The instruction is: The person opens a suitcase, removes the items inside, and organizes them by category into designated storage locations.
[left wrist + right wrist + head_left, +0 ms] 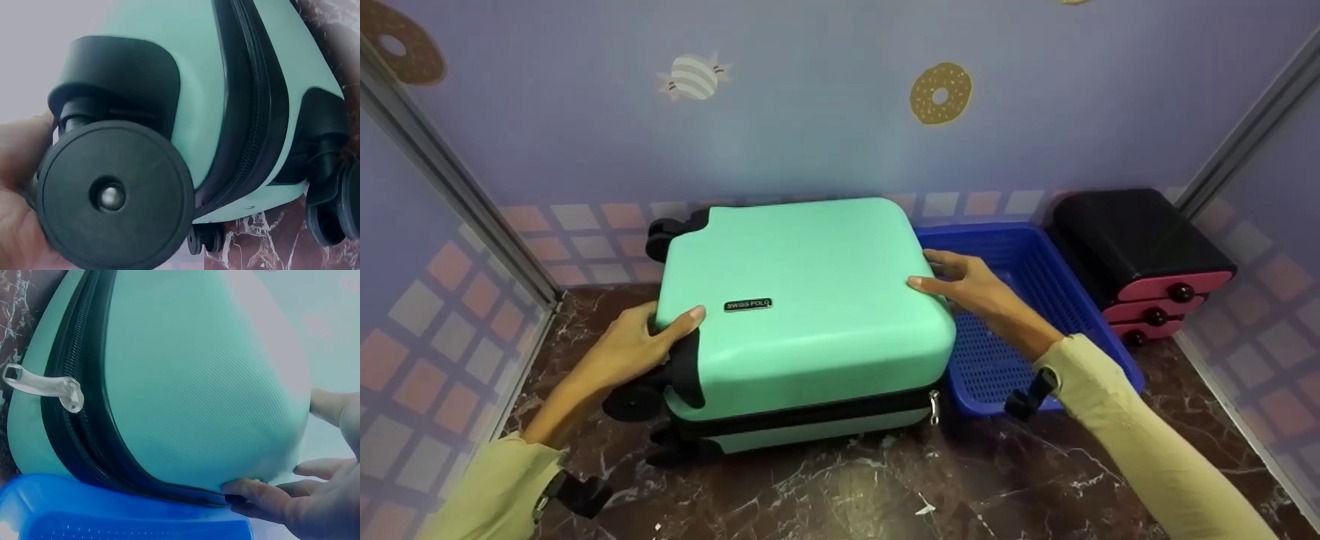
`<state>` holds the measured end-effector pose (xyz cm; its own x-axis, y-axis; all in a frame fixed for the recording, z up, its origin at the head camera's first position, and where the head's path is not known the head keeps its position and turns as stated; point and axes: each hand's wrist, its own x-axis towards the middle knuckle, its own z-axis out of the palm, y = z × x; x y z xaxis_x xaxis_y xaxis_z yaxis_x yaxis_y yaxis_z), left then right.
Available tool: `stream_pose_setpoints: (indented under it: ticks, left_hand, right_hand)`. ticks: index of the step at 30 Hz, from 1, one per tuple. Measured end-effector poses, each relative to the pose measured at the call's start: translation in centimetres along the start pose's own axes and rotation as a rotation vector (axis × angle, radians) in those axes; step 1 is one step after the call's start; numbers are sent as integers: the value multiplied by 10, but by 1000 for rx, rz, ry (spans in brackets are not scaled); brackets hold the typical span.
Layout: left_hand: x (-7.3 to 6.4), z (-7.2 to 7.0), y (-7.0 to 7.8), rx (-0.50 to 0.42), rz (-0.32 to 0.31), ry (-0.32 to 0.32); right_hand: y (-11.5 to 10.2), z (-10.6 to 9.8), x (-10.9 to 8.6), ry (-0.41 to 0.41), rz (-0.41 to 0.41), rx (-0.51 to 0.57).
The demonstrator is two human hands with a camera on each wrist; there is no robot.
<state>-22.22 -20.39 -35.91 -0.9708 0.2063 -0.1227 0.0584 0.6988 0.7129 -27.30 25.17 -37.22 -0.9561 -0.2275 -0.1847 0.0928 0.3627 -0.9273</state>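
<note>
A mint-green hard-shell suitcase [810,262] lies flat on the floor, its black wheels [634,401] at the left end. My left hand [634,341] grips that end between two wheels, thumb on the top face and fingers down the side. In the left wrist view a wheel [115,197] partly hides this hand. At the opposite end my right hand [979,289] holds the edge, its thumb on top and fingers against the side wall. A black zipper band [84,382] with a metal puller [45,385] runs round the suitcase.
A blue plastic basket [1110,352] stands just right of the suitcase, close against it. Behind it on the right is a small black drawer unit [1140,232] with pink drawer fronts. Patterned wall panels enclose the dark marbled floor [840,495] at the back and both sides.
</note>
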Motion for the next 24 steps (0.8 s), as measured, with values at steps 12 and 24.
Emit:
stream_pose_setpoints:
  ticks: [12, 24]
  left_hand:
    - [19, 6, -9, 18, 73, 84]
    - [-6, 77, 30, 231, 682, 708]
  right_hand:
    - [17, 6, 0, 34, -84, -23]
    - [4, 7, -10, 24, -57, -143]
